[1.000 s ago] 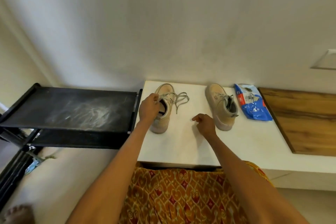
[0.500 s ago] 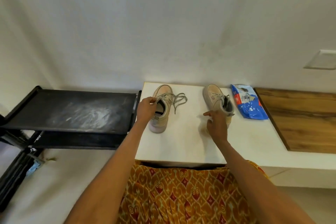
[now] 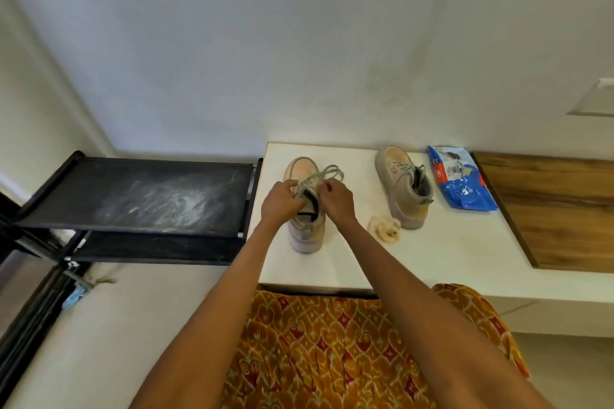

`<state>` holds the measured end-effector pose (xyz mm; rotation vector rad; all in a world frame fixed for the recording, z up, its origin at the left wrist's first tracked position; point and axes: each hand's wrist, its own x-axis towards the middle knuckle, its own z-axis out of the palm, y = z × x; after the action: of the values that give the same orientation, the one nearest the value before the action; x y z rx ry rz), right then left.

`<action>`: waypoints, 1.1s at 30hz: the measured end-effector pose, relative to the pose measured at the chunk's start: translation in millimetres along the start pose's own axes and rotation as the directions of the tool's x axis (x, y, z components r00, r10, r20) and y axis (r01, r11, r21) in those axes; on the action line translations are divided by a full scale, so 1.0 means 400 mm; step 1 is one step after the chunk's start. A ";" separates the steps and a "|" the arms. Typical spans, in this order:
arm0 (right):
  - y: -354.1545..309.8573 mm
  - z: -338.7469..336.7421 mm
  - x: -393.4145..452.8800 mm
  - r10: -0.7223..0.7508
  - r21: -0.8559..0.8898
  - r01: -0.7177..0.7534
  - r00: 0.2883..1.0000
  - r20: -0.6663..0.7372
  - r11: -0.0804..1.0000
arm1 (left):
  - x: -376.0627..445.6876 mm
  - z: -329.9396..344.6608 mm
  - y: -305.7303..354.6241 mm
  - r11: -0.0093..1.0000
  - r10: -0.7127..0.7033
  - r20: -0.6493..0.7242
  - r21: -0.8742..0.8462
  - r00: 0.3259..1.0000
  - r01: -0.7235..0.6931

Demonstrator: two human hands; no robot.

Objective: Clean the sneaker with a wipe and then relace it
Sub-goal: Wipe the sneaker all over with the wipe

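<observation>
Both hands — left hand (image 3: 278, 202), right hand (image 3: 335, 201) — pinch the laces (image 3: 327, 173) over the sneaker (image 3: 304, 209), likely for lacing. The crumpled wipe (image 3: 385, 228) lies at its three o'clock.

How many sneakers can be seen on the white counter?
2. One sneaker stands at the left of the counter, with both hands at its laces. The other sneaker stands to the right, beside the blue wipe pack.

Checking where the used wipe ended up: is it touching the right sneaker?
Cannot tell. In the head view the crumpled wipe lies right against the right sneaker's heel, with no plain gap or contact visible.
</observation>
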<state>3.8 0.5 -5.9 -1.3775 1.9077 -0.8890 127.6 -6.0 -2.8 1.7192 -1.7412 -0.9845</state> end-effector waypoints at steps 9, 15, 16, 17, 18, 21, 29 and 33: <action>0.091 -0.056 -0.105 -0.010 0.165 -0.026 0.978 0.210 0.986 | -0.145 0.017 -0.041 0.989 -0.001 0.132 -0.147 0.991 0.021; 0.077 -0.081 -0.095 -0.245 -0.422 0.428 0.873 0.422 0.799 | -0.143 0.007 -0.010 0.995 0.083 0.202 -0.071 0.976 -0.070; 0.069 -0.088 -0.093 -0.263 -0.440 0.430 0.882 0.390 0.788 | -0.138 0.005 -0.003 0.996 0.084 0.215 -0.052 0.973 -0.074; 0.063 -0.096 -0.092 -0.286 -0.453 0.433 0.889 0.359 0.779 | -0.133 0.003 0.003 0.996 0.083 0.224 -0.034 0.971 -0.077; 0.057 -0.103 -0.089 -0.302 -0.469 0.443 0.888 0.346 0.765 | -0.126 0.003 0.004 0.996 0.084 0.224 -0.029 0.971 -0.080; 0.043 -0.126 -0.079 -0.219 -0.450 0.419 0.876 0.430 0.789 | -0.119 0.002 0.016 0.994 0.107 0.231 -0.033 0.967 -0.102; -0.061 -0.264 -0.062 -0.155 -0.249 0.290 0.880 0.449 0.924 | -0.127 -0.029 0.113 0.944 0.194 0.330 -0.319 0.924 -0.085; -0.074 -0.339 -0.035 -0.162 -0.193 0.228 0.938 0.307 0.955 | -0.127 -0.028 0.116 0.902 0.156 0.192 -0.427 0.969 -0.061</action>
<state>-84.3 29.2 98.5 -1.7535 1.7057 -0.5324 111.2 39.7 47.2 1.2638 -1.5869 -1.4243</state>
